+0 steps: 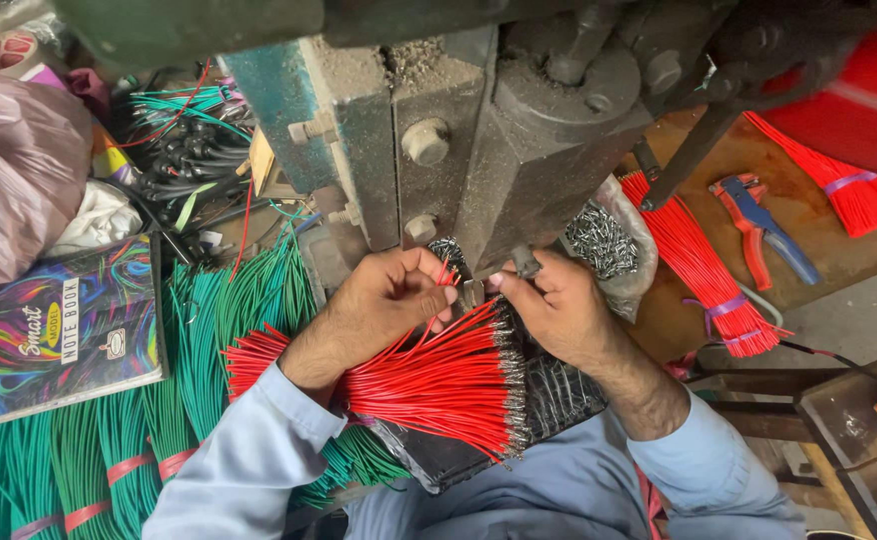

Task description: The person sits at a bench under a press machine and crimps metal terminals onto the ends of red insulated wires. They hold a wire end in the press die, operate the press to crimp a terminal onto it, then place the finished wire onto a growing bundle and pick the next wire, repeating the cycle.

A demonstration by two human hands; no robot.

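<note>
Sleeves low; both hands [389,300] crowd press [479,150], wires [439,385] beneath.

You wear a light blue long-sleeved shirt; the cuffs are pushed back from your bare left hand [384,300] and right hand [559,305], no rings or gloves.

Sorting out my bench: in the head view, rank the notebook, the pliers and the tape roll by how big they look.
1. Notebook, by far the largest.
2. Pliers.
3. Tape roll, smallest, though partly cut off at the frame edge and farther away, so its rank is unsure.
</note>
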